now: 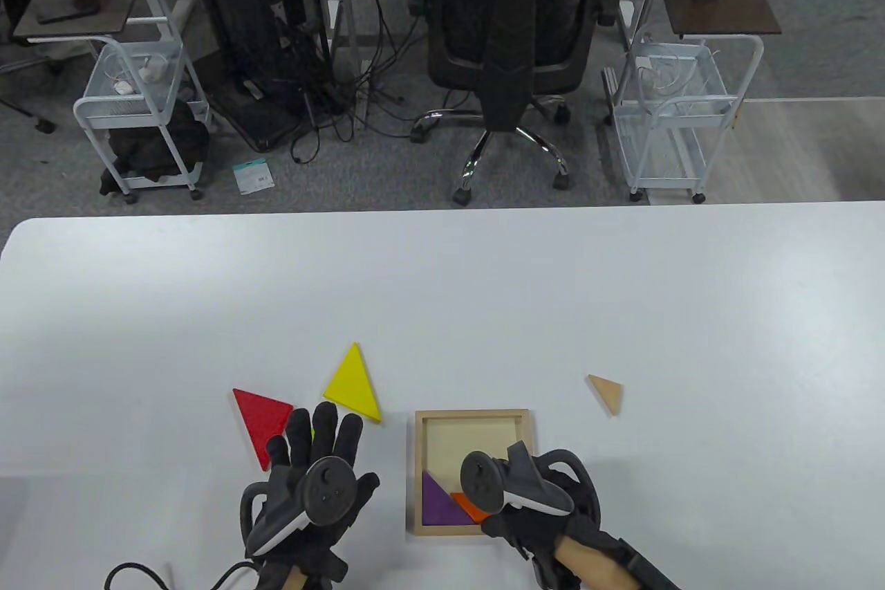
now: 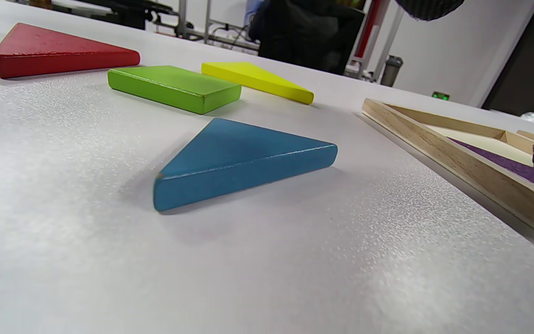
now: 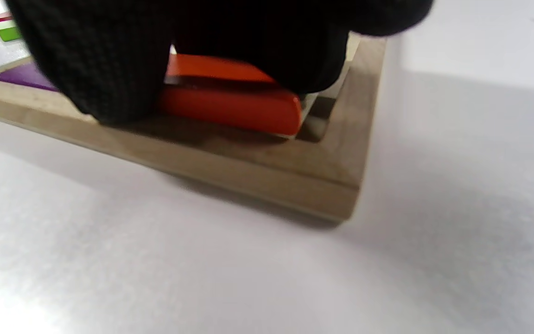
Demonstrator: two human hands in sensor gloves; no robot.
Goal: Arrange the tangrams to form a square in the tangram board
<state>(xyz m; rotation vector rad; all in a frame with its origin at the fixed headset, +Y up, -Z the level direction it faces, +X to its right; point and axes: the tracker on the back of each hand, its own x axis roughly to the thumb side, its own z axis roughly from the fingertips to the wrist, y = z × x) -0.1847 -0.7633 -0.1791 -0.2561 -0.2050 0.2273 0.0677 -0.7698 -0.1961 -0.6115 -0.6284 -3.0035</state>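
The board (image 1: 474, 416) lies on the bench (image 1: 622, 299), a purple triangle (image 1: 437, 501) inside. The right hand (image 1: 532, 507) fingers (image 3: 104, 69) pinch the orange piece (image 3: 230, 104), stiff, light wood, best held by its edges. The left hand (image 1: 314, 472) rests flat, released.

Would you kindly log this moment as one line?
right hand: placing orange piece in tangram board | left hand: open | purple triangle: seated
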